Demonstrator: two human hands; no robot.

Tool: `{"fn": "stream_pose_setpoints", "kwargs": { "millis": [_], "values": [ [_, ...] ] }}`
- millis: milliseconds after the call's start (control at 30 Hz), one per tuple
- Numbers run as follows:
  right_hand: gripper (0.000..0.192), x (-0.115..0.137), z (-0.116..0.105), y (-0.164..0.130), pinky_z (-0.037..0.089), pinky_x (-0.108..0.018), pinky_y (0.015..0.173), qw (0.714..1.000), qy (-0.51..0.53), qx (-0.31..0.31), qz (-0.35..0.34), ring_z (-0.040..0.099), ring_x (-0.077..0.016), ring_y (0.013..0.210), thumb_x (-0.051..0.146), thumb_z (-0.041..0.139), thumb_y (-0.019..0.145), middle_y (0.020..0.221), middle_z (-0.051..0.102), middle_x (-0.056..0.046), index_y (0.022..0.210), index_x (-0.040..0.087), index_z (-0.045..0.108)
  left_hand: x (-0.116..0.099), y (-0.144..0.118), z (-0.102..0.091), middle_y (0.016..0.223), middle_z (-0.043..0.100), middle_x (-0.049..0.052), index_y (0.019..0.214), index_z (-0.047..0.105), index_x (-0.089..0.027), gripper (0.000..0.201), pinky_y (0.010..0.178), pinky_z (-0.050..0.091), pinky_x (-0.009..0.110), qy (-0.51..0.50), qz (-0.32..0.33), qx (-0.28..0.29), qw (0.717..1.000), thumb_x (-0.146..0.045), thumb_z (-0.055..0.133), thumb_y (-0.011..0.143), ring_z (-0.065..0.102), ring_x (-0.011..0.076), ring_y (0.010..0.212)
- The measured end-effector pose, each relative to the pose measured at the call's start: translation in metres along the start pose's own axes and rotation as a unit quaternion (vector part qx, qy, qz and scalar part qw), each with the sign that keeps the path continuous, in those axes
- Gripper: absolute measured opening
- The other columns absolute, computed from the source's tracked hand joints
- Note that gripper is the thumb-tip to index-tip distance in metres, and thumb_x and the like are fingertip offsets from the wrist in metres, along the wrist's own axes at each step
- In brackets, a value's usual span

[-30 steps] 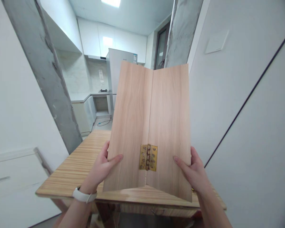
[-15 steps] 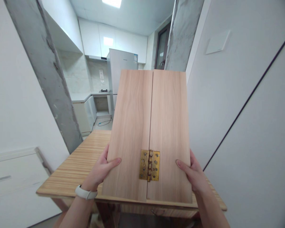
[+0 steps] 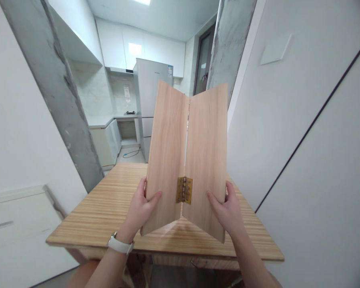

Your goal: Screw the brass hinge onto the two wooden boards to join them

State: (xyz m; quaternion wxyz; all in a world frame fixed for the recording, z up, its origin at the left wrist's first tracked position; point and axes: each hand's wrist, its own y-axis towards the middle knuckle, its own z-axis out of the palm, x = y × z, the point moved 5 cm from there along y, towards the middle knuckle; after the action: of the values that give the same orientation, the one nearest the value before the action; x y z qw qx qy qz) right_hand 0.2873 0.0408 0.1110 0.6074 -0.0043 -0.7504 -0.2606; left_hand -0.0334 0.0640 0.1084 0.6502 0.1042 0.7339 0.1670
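Observation:
Two light wooden boards joined by a brass hinge (image 3: pixel 184 190) stand upright over a striped wooden table (image 3: pixel 108 212). My left hand (image 3: pixel 141 210) grips the outer edge of the left board (image 3: pixel 166 148), thumb on its face. The outer edge of the right board (image 3: pixel 207 152) sits in my right hand (image 3: pixel 226 210), held the same way. Both boards are folded toward me in a V, like an open book, with their lower corners close to the tabletop. A white watch is on my left wrist.
A grey concrete pillar (image 3: pixel 57 100) rises at the left and another (image 3: pixel 228 44) at the back right. A white wall (image 3: pixel 303 140) runs close along the right side. Behind the table are a fridge (image 3: pixel 148 100), white cabinets and a kitchen counter.
The boards went from slightly folded to flat, and now fold toward me into a deeper V. My hands moved closer together and further out over the table.

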Motion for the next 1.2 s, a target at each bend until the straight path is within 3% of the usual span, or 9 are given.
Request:
{"fn": "stream_pose_setpoints", "kwargs": {
  "millis": [100,200,333,433,600,767,1000,1200],
  "values": [
    [0.059,0.005,0.02,-0.007,0.064,-0.047,0.085,0.995,-0.084,-0.033,-0.036,0.077,-0.0336,0.103,0.048,0.071,0.088,0.117,0.078,-0.013,0.138,0.024,0.053,-0.001,-0.003,0.019,0.119,0.074,0.011,0.131,0.052,-0.023,0.047,0.09,0.059,0.041,0.091,0.047,-0.038,0.994,-0.036,0.072,0.091,0.074,0.0283,0.106],
    [0.055,0.008,0.039,-0.016,0.06,-0.044,0.075,0.982,-0.183,-0.05,-0.029,0.077,-0.0342,0.089,0.047,0.06,0.095,0.104,0.08,-0.014,0.143,0.021,0.051,-0.003,-0.009,0.036,0.11,0.074,0.008,0.135,0.051,-0.024,0.043,0.079,0.056,0.037,0.167,0.049,-0.055,0.983,-0.034,0.065,0.095,0.074,0.0267,0.094],
    [0.056,0.011,0.048,-0.019,0.058,-0.043,0.072,0.971,-0.23,-0.064,-0.018,0.077,-0.0355,0.084,0.048,0.055,0.097,0.101,0.08,-0.016,0.143,0.017,0.051,-0.005,-0.009,0.047,0.1,0.074,0.005,0.131,0.052,-0.025,0.037,0.072,0.053,0.033,0.181,0.046,-0.056,0.981,-0.031,0.062,0.096,0.073,0.0246,0.084],
    [0.057,0.006,0.039,-0.009,0.06,-0.044,0.08,0.984,-0.171,-0.054,-0.021,0.077,-0.0338,0.095,0.047,0.061,0.094,0.108,0.079,-0.014,0.143,0.02,0.051,-0.003,0.0,0.04,0.106,0.075,0.005,0.129,0.053,-0.025,0.039,0.078,0.056,0.035,0.147,0.046,-0.049,0.987,-0.032,0.066,0.093,0.074,0.025,0.091],
    [0.063,-0.004,0.011,0.02,0.059,-0.048,0.1,0.999,-0.029,0.002,-0.036,0.074,-0.0311,0.112,0.046,0.076,0.085,0.129,0.073,-0.014,0.139,0.023,0.051,0.003,0.023,0.015,0.126,0.072,0.011,0.13,0.053,-0.022,0.052,0.098,0.059,0.042,0.003,0.023,0.008,1.0,-0.037,0.077,0.087,0.072,0.029,0.115],
    [0.071,-0.013,-0.008,0.036,0.061,-0.05,0.097,0.997,0.054,0.054,0.01,0.074,-0.0325,0.111,0.048,0.085,0.079,0.13,0.074,-0.013,0.138,0.025,0.053,0.016,0.032,-0.003,0.131,0.072,0.014,0.135,0.05,-0.021,0.068,0.098,0.061,0.047,-0.101,-0.05,0.05,0.992,-0.042,0.085,0.08,0.073,0.032,0.117],
    [0.072,-0.024,-0.013,0.038,0.061,-0.051,0.098,0.98,0.163,0.096,0.069,0.073,-0.0335,0.116,0.046,0.088,0.077,0.136,0.073,-0.012,0.138,0.027,0.056,0.036,0.035,-0.012,0.138,0.07,0.018,0.146,0.045,-0.022,0.087,0.091,0.066,0.044,-0.187,-0.117,0.078,0.972,-0.041,0.091,0.075,0.075,0.034,0.113],
    [0.085,-0.026,-0.008,0.037,0.061,-0.053,0.096,0.973,0.192,0.107,0.073,0.074,-0.0349,0.114,0.048,0.089,0.075,0.141,0.071,-0.013,0.149,0.029,0.052,0.04,0.037,-0.014,0.139,0.07,0.017,0.148,0.043,-0.023,0.09,0.089,0.066,0.041,-0.204,-0.122,0.096,0.967,-0.04,0.091,0.075,0.076,0.033,0.113]
  ]
}}
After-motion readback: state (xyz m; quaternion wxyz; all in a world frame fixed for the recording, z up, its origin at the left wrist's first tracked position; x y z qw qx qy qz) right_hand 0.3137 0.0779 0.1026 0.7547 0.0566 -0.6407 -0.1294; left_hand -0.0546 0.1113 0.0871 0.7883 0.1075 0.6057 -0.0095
